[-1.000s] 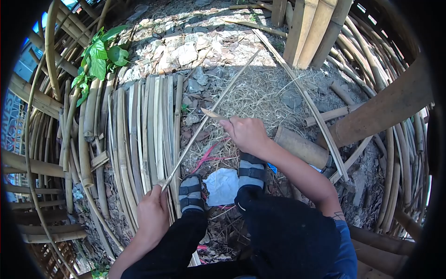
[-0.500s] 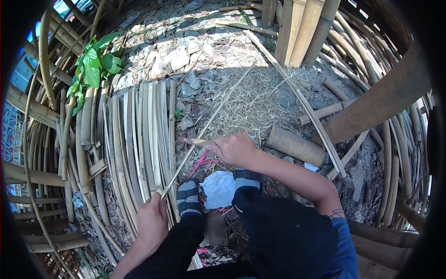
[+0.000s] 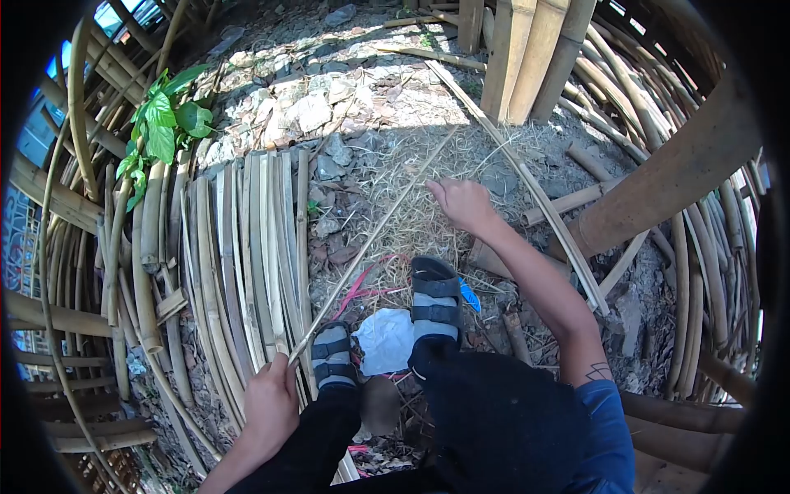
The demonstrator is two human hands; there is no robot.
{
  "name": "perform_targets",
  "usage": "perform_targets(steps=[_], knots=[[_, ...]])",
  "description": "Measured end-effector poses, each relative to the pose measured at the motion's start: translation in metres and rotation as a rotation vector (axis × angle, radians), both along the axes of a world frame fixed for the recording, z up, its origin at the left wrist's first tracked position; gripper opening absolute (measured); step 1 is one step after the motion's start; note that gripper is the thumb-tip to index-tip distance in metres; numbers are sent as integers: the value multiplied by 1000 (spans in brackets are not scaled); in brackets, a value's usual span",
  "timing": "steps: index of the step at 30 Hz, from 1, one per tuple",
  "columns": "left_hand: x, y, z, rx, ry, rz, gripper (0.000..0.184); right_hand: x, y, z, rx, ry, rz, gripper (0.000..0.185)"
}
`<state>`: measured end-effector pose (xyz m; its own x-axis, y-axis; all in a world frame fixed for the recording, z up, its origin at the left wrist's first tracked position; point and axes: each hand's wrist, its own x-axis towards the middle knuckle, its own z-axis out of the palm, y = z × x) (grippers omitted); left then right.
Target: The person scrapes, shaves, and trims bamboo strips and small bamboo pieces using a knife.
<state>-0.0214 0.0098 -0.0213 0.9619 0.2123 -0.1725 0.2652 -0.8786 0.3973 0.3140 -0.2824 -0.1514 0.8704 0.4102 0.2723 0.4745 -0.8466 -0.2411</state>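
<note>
A long thin bamboo strip [image 3: 372,240] slants up and away from my left hand [image 3: 273,402], whose fingers are closed round its near end. My right hand [image 3: 462,204] is a closed fist beside the strip's far part, apart from it. The knife seen in that fist a moment ago is not distinguishable now; its blade may be edge-on or hidden. Below the strip lie a pink ribbon [image 3: 355,290] and a crumpled white sheet [image 3: 385,342], between my sandalled feet.
Split bamboo slats [image 3: 247,247] lie side by side at left, near a leafy plant [image 3: 160,123]. A thick bamboo pole [image 3: 658,189] leans in from the right. Dry shavings [image 3: 420,189] cover the ground ahead. A blue scrap [image 3: 469,295] lies by my right sandal [image 3: 436,300].
My right hand has moved away and to the right, off the strip. My right foot has slid forward, and the blue scrap shows beside it. My left hand keeps its hold.
</note>
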Motion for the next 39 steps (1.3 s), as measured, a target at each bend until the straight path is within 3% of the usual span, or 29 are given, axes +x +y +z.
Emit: perform_targets(steps=[18, 20, 26, 27, 30, 34, 36, 38, 39], knots=[[-1, -5, 0, -8, 48, -56, 18, 45, -49, -30, -92, 79, -204, 66], [-2, -5, 0, -1, 39, -47, 18, 58, -45, -58, 175, 257, -251, 70], [-2, 0, 1, 41, 34, -68, 19, 37, -43, -93, 648, 698, -272, 69], [-2, 0, 0, 28, 31, -48, 22, 13, -34, -63, 520, 557, -232, 67], [-3, 1, -1, 22, 29, -18, 24, -26, -19, -51, 414, 325, -65, 61], [-5, 1, -1, 32, 41, -16, 24, -59, -4, -26, 170, 280, 137, 56], [-6, 1, 6, 10, 72, 0, 23, -52, -8, -22, -51, 129, 353, 52], [-11, -1, 11, -15, 118, 13, 22, 7, -43, -35, -10, 189, -244, 52], [-9, -2, 12, -5, 100, -8, 23, 9, -47, -37, -8, 182, -243, 52]])
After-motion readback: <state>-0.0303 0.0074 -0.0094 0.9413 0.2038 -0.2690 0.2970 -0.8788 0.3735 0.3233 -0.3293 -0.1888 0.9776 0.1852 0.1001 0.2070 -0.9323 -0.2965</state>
